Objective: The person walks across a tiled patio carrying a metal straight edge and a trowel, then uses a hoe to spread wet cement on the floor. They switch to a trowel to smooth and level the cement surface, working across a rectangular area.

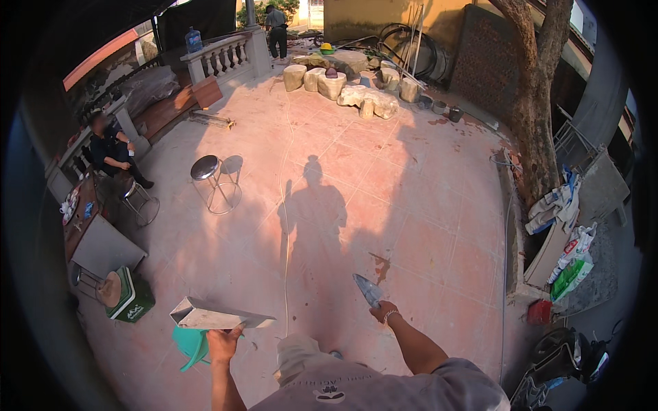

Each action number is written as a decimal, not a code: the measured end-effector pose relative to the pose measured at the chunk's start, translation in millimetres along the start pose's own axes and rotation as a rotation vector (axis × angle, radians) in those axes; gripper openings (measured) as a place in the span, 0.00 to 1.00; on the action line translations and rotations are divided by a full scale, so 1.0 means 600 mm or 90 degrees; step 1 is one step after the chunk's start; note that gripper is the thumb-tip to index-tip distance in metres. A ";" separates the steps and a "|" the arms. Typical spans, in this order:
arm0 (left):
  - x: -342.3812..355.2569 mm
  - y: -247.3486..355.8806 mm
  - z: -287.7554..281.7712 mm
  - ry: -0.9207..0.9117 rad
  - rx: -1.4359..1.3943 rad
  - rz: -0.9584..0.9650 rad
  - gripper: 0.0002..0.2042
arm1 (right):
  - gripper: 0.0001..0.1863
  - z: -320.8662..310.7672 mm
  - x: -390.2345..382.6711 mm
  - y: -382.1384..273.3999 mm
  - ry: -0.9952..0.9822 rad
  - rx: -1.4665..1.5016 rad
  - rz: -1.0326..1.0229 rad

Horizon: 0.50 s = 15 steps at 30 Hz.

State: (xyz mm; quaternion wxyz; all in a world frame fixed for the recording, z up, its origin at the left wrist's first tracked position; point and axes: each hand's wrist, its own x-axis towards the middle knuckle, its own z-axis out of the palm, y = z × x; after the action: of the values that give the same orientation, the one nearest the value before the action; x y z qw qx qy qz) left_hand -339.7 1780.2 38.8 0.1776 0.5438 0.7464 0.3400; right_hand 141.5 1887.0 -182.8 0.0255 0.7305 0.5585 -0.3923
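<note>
L hand [223,344]: gripping grey trough [214,316] at near edge, prob. for balance. R hand [384,313]: clenched on trowel [368,290], blade fwd., prob. for control.

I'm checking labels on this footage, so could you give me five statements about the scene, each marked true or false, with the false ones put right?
1. The right hand holds a trowel. True.
2. The left hand is empty. False: the left hand holds a pale trough-like piece.
3. A round stool with a dark seat stands upright on the reddish floor. True.
4. The blue bottle stands beside the tree. False: the blue bottle is on the pale balustrade, away from the tree.
5. The tree is on the left side of the picture. False: it is on the right.
</note>
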 end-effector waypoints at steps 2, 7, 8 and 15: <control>0.123 -0.021 0.037 0.019 -0.024 -0.020 0.12 | 0.32 -0.098 0.134 -0.155 0.078 -0.028 -0.083; 0.469 -0.073 0.126 0.000 0.042 -0.105 0.15 | 0.28 -0.241 0.423 -0.413 0.136 0.015 -0.132; 0.544 -0.078 0.142 0.015 0.024 -0.099 0.15 | 0.30 -0.256 0.471 -0.441 0.190 -0.060 -0.099; 1.057 -0.040 0.162 -0.121 0.113 -0.246 0.24 | 0.34 -0.289 0.683 -0.501 -0.109 -0.038 0.131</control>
State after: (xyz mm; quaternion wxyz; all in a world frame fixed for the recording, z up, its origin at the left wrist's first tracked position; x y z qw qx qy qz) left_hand -513.6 2398.1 19.6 0.2609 0.4336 0.8435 0.1800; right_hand 12.6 2408.5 -189.1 0.1347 0.7469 0.4875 -0.4317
